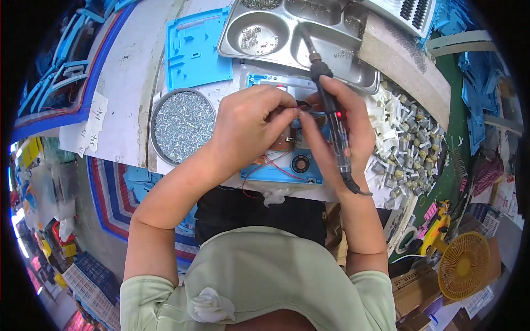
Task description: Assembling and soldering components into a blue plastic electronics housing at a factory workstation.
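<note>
My right hand (353, 118) is closed around a soldering iron (327, 91) with a dark handle, a lit red light and a cord at its lower end. The iron's metal barrel points up and away, over a steel tray. My left hand (251, 124) has thumb and forefinger pinched together beside the right fingertips; what lies in the pinch is too small and covered to name. Under both hands lies a blue plastic housing (265, 173) with a round black speaker (300, 163) and thin red wires (279, 167). My hands hide much of its middle.
A round dish of small screws (184, 127) stands at left, below a blue plastic panel (199, 52). The compartmented steel tray (295, 62) holds small springs. Heaped at right are small grey and white parts (408, 146). Beyond the table's right edge is a yellow fan (465, 265).
</note>
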`<state>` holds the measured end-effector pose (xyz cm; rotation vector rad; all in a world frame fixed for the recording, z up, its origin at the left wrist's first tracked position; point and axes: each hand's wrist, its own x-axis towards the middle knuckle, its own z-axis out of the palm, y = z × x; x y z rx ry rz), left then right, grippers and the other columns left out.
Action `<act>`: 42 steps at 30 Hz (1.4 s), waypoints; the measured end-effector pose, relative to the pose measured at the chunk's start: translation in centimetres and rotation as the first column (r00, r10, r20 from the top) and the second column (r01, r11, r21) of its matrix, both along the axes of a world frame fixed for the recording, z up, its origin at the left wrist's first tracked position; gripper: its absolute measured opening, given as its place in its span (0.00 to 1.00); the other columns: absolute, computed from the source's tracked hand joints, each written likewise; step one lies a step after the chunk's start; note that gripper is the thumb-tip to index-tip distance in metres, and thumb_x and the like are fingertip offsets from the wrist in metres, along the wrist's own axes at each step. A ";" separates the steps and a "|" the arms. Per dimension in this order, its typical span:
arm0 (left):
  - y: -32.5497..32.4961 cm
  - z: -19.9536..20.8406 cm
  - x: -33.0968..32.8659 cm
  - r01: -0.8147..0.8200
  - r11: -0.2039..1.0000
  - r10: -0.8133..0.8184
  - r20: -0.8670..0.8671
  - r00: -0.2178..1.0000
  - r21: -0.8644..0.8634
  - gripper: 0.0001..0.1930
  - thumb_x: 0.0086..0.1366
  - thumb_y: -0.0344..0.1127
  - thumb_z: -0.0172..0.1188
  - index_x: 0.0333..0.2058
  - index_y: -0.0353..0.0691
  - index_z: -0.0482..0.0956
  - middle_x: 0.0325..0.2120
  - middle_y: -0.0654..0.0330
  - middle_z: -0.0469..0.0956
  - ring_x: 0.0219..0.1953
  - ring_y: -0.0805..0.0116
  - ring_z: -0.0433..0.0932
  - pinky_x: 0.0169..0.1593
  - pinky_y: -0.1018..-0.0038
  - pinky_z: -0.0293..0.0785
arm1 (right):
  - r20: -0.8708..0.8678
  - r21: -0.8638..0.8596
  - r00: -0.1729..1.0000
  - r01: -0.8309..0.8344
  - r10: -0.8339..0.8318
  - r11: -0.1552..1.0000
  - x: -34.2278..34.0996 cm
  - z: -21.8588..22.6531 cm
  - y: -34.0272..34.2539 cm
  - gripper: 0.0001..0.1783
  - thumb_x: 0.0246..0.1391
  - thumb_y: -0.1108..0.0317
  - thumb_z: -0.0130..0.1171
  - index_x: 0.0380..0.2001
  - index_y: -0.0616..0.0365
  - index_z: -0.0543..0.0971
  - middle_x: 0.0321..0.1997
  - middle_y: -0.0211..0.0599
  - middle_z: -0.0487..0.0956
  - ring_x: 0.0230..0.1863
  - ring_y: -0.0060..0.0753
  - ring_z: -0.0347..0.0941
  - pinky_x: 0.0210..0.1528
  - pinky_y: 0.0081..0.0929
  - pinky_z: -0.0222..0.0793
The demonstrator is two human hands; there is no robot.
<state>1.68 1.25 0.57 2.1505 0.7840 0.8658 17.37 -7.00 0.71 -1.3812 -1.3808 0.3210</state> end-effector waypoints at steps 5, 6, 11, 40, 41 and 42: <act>0.1 -0.2 0.1 -0.006 0.989 0.007 -0.007 1.000 0.150 0.07 0.55 0.24 0.68 0.34 0.35 0.83 0.27 0.56 0.81 0.26 0.63 0.81 0.31 0.72 0.77 | 0.094 0.118 0.995 -0.022 0.011 0.993 -0.4 0.4 0.4 0.26 0.49 0.79 0.66 0.54 0.60 0.78 0.41 0.44 0.81 0.36 0.40 0.78 0.39 0.30 0.75; 0.1 -0.1 0.1 -0.003 0.988 0.007 -0.028 1.000 0.152 0.07 0.54 0.23 0.68 0.34 0.34 0.83 0.27 0.55 0.81 0.26 0.62 0.81 0.31 0.73 0.77 | 0.142 0.141 0.989 -0.066 0.046 0.988 -0.1 0.2 0.7 0.25 0.50 0.78 0.65 0.54 0.60 0.78 0.41 0.44 0.81 0.37 0.41 0.78 0.39 0.31 0.75; 0.2 1.1 0.3 -0.038 0.999 0.036 -0.073 0.997 -0.035 0.09 0.55 0.25 0.65 0.36 0.36 0.84 0.26 0.55 0.80 0.28 0.59 0.82 0.32 0.66 0.78 | 0.310 0.231 0.949 -0.130 0.053 0.964 0.1 0.2 0.9 0.28 0.46 0.86 0.70 0.52 0.60 0.77 0.38 0.42 0.82 0.36 0.35 0.80 0.38 0.27 0.75; 1.2 0.4 0.7 -0.008 1.000 0.008 -0.217 0.976 0.000 0.07 0.54 0.27 0.65 0.23 0.29 0.78 0.32 0.53 0.74 0.34 0.54 0.77 0.39 0.65 0.74 | -0.010 0.056 1.000 -0.021 0.022 0.998 3.0 0.9 -5.0 0.28 0.48 0.86 0.68 0.54 0.67 0.73 0.37 0.45 0.78 0.34 0.31 0.77 0.38 0.25 0.73; 1.4 0.5 0.7 -0.004 1.000 0.004 -0.237 0.971 0.003 0.07 0.54 0.27 0.65 0.23 0.29 0.78 0.32 0.53 0.75 0.34 0.53 0.77 0.39 0.64 0.74 | -0.007 0.057 0.999 -0.035 0.035 0.998 3.1 0.9 -5.1 0.27 0.49 0.85 0.68 0.53 0.67 0.74 0.35 0.44 0.79 0.33 0.32 0.77 0.37 0.26 0.73; 1.5 0.5 0.8 0.003 1.000 -0.001 -0.256 0.967 0.005 0.07 0.54 0.27 0.64 0.23 0.29 0.78 0.31 0.52 0.75 0.34 0.53 0.78 0.40 0.63 0.75 | -0.002 0.058 0.999 -0.046 0.046 0.997 3.2 0.9 -5.3 0.25 0.49 0.84 0.68 0.52 0.67 0.75 0.34 0.44 0.79 0.33 0.33 0.76 0.37 0.28 0.72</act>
